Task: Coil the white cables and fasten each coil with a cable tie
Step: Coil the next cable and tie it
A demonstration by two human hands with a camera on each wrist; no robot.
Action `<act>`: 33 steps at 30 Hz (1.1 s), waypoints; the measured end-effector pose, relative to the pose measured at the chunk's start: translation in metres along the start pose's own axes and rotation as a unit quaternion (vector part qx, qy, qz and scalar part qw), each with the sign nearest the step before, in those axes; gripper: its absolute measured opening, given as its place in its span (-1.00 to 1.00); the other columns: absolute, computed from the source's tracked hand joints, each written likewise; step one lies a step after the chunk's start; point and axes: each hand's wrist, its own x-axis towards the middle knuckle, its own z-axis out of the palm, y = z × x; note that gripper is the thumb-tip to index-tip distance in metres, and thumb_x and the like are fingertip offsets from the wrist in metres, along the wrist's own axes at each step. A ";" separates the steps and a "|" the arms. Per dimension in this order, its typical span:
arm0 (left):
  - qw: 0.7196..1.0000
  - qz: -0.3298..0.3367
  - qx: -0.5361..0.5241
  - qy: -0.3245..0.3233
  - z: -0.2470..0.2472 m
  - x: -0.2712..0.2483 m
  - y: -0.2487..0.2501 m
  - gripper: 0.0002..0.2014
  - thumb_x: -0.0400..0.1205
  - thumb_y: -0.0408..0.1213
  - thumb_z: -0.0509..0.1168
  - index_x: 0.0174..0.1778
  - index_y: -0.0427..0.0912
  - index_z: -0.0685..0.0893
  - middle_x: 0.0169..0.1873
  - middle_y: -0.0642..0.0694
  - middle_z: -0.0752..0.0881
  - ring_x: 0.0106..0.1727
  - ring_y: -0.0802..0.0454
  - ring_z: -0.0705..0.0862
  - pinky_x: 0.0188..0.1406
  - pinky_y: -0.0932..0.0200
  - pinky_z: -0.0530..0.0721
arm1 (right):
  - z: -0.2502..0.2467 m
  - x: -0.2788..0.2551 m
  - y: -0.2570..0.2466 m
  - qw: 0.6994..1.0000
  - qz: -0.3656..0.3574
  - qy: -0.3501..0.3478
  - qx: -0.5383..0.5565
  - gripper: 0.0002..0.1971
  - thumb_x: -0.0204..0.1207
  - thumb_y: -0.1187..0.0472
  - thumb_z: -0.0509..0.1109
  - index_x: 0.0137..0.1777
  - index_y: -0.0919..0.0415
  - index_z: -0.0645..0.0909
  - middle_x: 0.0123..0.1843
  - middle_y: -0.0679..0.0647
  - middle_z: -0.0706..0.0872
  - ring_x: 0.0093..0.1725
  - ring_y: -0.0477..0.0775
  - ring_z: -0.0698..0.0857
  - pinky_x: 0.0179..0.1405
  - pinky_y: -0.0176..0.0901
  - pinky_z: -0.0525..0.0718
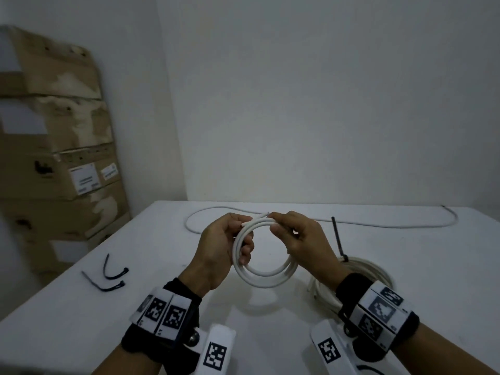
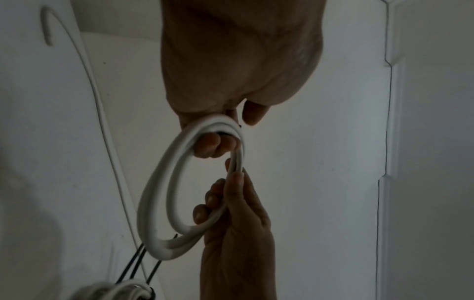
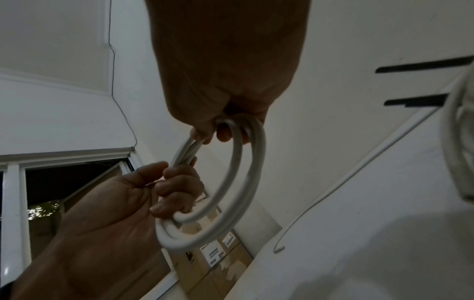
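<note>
A: Nearest us, what are we holding?

B: A small white cable coil (image 1: 262, 254), raised above the surface (image 1: 270, 334), a few turns deep. Our left hand (image 1: 221, 253) has its fingers curled through the ring on its left side; our right hand (image 1: 300, 239) pinches the top right, where the cable's end comes round.

A: Why both grips?

B: We judge the left keeps the turns stacked so they cannot spring apart, while the right tucks in the free end (it seems to sit right at the top, between our fingertips). The ring stands nearly upright, its open face toward us, slightly taller than wide.

A: And further out?

B: Just behind our right wrist lies a finished coil (image 1: 376, 269) with a black cable tie (image 1: 338, 239) sticking up from it. To the left, two loose black cable ties (image 1: 113, 277) wait within reach. At the far edge, an uncoiled white cable (image 1: 351, 224) runs lengthwise, left to right.
</note>
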 end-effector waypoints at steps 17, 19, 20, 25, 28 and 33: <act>0.983 -0.026 0.180 0.010 -0.068 -0.020 0.004 -0.79 0.75 -0.21 0.09 -0.04 -0.30 0.50 -0.43 -0.18 0.59 -0.54 -0.01 0.48 -0.61 0.13 0.52 | 0.067 0.013 -0.026 0.975 -0.033 -0.201 -0.087 -0.81 0.63 0.27 0.28 0.11 0.21 0.72 -0.27 0.18 0.67 -0.27 0.06 0.59 -0.17 -0.20 0.53; 0.973 -0.015 0.230 0.016 -0.073 -0.021 0.002 -0.74 0.76 -0.11 0.13 0.11 -0.28 0.45 -0.38 -0.16 0.62 -0.51 0.02 0.53 -0.60 0.12 0.57 | 0.075 0.014 -0.028 0.976 -0.048 -0.190 -0.092 -0.82 0.64 0.27 0.27 0.03 0.24 0.71 -0.32 0.16 0.65 -0.31 0.04 0.56 -0.26 -0.28 0.47; 0.967 -0.002 0.254 0.028 -0.077 -0.022 0.001 -0.75 0.75 -0.11 0.14 0.11 -0.27 0.45 -0.37 -0.16 0.62 -0.50 0.03 0.54 -0.59 0.12 0.59 | 0.081 0.015 -0.028 0.977 -0.048 -0.188 -0.091 -0.83 0.65 0.26 0.27 0.01 0.24 0.71 -0.33 0.14 0.63 -0.32 0.02 0.55 -0.29 -0.32 0.45; 0.973 0.061 0.179 0.133 -0.101 -0.025 -0.005 -0.83 0.75 -0.28 0.16 -0.15 -0.21 0.41 -0.46 -0.10 0.42 -0.62 0.11 0.36 -0.73 0.24 0.37 | 0.111 0.018 -0.037 0.976 0.088 -0.189 0.057 -0.74 0.58 0.21 0.39 0.24 0.22 0.62 -0.20 0.13 0.72 -0.28 0.11 0.73 -0.35 -0.16 0.72; 0.974 0.060 0.074 0.207 -0.123 -0.025 -0.004 -0.78 0.76 -0.30 0.15 -0.20 -0.18 0.34 -0.50 -0.06 0.34 -0.64 0.13 0.28 -0.75 0.27 0.27 | 0.123 0.014 -0.045 0.891 0.268 -0.209 0.301 -0.65 0.54 0.19 0.44 0.25 0.32 0.52 -0.18 0.21 0.72 -0.32 0.15 0.76 -0.38 -0.07 0.75; 0.983 0.019 -0.051 0.173 -0.140 -0.033 -0.006 -0.74 0.77 -0.26 0.10 -0.25 -0.17 0.30 -0.56 -0.06 0.36 -0.63 0.06 0.33 -0.66 0.19 0.54 | 0.151 0.014 -0.056 0.804 0.360 -0.090 0.465 -0.82 0.69 0.18 0.22 -0.11 0.25 0.49 -0.55 0.01 0.33 -0.61 -0.06 0.29 -0.65 -0.26 0.41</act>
